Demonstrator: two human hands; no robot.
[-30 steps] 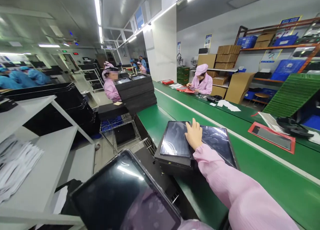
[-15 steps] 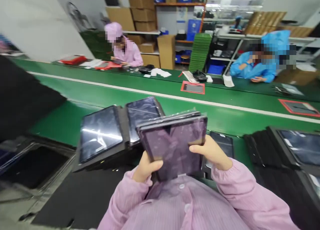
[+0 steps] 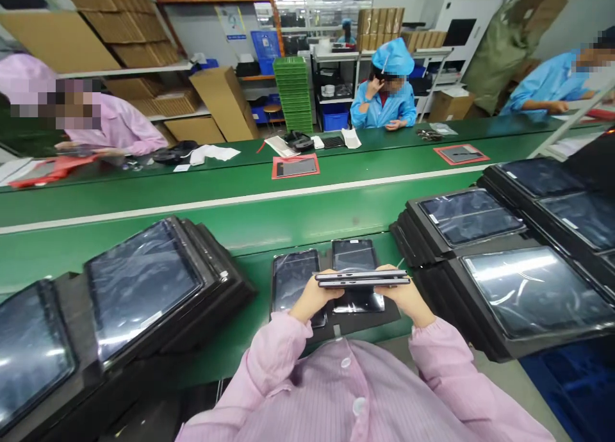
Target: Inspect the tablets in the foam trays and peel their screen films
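Note:
A small stack of tablets point(image 3: 362, 283) is held in front of my chest, level, its thin edges facing me. My left hand point(image 3: 313, 299) is closed around the left end and my right hand point(image 3: 407, 296) around the right end; the fingers underneath are mostly hidden. Below the stack, a black foam tray point(image 3: 336, 332) lies on the green bench with a film-covered tablet point(image 3: 294, 277) on its left side. Another tablet point(image 3: 354, 255) rests on its right side, partly hidden by the held stack and my hands.
To the left stand stacked black foam trays point(image 3: 230, 301) with large tablets point(image 3: 141, 288) on top. More tray stacks point(image 3: 408, 243) rise to the right. A green conveyor point(image 3: 225, 221) runs across, with a red-framed tablet point(image 3: 295, 166) beyond. Several co-workers, including one in blue point(image 3: 384, 102), sit opposite.
My view has turned right. The tablets have tipped from facing me to lying level, edges toward me, and now hang above the tray between the stacks. Both hands keep their grip.

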